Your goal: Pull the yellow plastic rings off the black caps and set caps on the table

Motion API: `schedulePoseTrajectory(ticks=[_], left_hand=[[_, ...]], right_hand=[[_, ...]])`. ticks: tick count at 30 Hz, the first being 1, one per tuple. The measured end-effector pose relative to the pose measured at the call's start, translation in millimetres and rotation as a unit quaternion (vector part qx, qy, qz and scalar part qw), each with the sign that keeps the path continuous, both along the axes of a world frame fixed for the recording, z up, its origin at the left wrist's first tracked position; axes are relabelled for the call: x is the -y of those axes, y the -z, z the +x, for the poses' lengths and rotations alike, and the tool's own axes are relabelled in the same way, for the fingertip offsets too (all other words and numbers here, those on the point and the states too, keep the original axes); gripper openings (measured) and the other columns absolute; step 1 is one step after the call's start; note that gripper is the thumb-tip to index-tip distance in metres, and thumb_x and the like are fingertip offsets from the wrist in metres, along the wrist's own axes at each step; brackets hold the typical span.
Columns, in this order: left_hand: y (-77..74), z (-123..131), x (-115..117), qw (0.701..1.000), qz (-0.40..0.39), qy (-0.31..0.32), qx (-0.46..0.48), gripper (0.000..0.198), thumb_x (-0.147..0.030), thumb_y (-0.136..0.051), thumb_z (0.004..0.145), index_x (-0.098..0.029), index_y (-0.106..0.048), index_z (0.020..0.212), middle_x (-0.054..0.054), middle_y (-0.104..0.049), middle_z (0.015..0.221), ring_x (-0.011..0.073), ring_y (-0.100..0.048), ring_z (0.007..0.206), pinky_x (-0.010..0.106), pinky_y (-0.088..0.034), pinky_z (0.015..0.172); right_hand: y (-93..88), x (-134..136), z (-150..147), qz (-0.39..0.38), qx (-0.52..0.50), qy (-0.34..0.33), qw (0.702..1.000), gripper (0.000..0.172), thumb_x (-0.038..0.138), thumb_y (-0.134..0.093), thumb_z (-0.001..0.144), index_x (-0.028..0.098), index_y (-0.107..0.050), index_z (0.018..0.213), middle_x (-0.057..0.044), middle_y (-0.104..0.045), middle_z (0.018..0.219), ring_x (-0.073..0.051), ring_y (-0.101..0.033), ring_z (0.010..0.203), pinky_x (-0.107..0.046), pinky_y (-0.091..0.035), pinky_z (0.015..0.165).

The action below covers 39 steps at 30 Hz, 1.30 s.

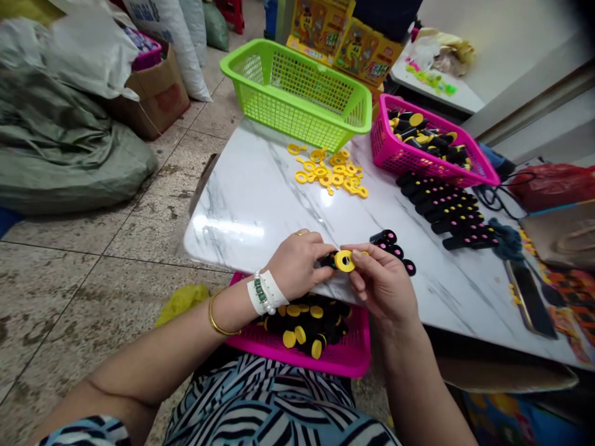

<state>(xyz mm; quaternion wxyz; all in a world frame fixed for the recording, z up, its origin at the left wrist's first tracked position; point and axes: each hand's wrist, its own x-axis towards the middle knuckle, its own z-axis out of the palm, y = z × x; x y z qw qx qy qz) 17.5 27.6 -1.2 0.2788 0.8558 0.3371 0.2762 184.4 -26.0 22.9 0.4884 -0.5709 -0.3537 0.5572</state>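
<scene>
My left hand (297, 260) is closed round a small black tube (329, 260) at the near edge of the white marble table (251, 198). My right hand (379, 282) pinches a yellow ring cap (344, 261) against the end of that tube. Just beyond my right hand lie three black tubes with pink ends (394, 249). A heap of loose yellow rings (328, 171) lies farther back on the table. On my lap sits a pink tray (346, 353) with several black tubes wearing yellow caps (307, 322).
A green mesh basket (297, 93) and a pink basket (421, 158) of black and yellow parts stand at the back. Rows of black tubes (449, 210) lie to the right, near a phone (530, 297). Sacks and a cardboard box (158, 93) sit on the floor at left.
</scene>
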Motion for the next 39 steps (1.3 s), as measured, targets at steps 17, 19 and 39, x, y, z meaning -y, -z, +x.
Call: schedulePoseTrajectory(ticks=[17,19,39], left_hand=[[-10.6,-3,8,0.999,-0.005,-0.011,-0.040,0.017,-0.031,-0.059,0.085,-0.021,-0.069,0.095,0.001,-0.061,0.072,0.0160,-0.056,0.069,0.028,-0.042,0.065],[-18.8,-3,7,0.998,-0.062,0.004,-0.033,0.018,-0.032,-0.058,0.086,-0.021,-0.070,0.093,0.000,-0.062,0.068,0.0140,-0.056,0.063,0.027,-0.040,0.061],[-4.0,-10,13,0.997,0.010,0.012,0.076,0.031,-0.022,-0.060,0.085,-0.015,-0.060,0.115,0.007,-0.056,0.100,0.0175,-0.057,0.091,0.032,-0.051,0.082]], right_hand=[[8.1,4,-16,0.025,0.073,0.075,0.994,0.025,0.037,-0.072,0.079,0.015,-0.063,0.087,0.008,-0.050,0.041,-0.005,-0.038,0.030,-0.016,-0.028,0.031],[8.1,3,-13,0.014,0.063,0.045,0.997,0.025,0.038,-0.070,0.081,0.016,-0.060,0.085,0.007,-0.051,0.042,-0.006,-0.040,0.030,-0.016,-0.030,0.031],[16.4,23,-4,0.097,0.007,0.003,0.995,0.028,0.037,-0.055,0.092,0.017,-0.075,0.095,-0.003,-0.064,0.082,-0.009,-0.055,0.063,-0.022,-0.045,0.057]])
